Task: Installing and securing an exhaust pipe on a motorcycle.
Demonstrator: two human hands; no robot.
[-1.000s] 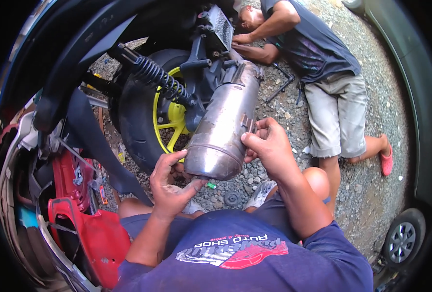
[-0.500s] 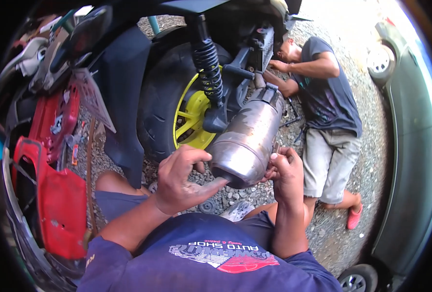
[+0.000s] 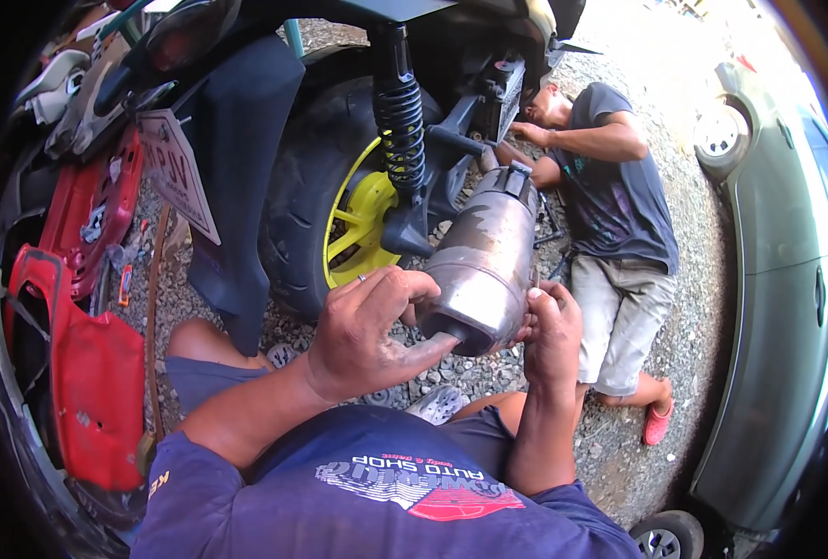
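A worn silver exhaust muffler (image 3: 485,244) slants up from between my hands toward the scooter's underside. My left hand (image 3: 367,326) grips its lower left end, the thumb pressed at the dark outlet in the end cap and the fingers curled along the side. At the muffler's right edge my right hand (image 3: 554,328) is closed, thumb against fingers, on what looks like a small tab there; the fingertips are partly hidden. Left of the muffler are the rear tire (image 3: 307,196), its yellow wheel rim (image 3: 369,219) and a black coil-spring shock absorber (image 3: 401,140).
A co-worker (image 3: 614,186) lies on the gravel (image 3: 637,410) at right, hands at the muffler's upper end. Tools lie beside that person. A parked green car (image 3: 777,279) stands far right. Red body panels (image 3: 97,391) and a license plate (image 3: 179,172) on a black fender are at left.
The view has shifted slightly. My left hand has moved a little right with the muffler's lower end, its fingers now closer around it. My right hand keeps its place at the edge.
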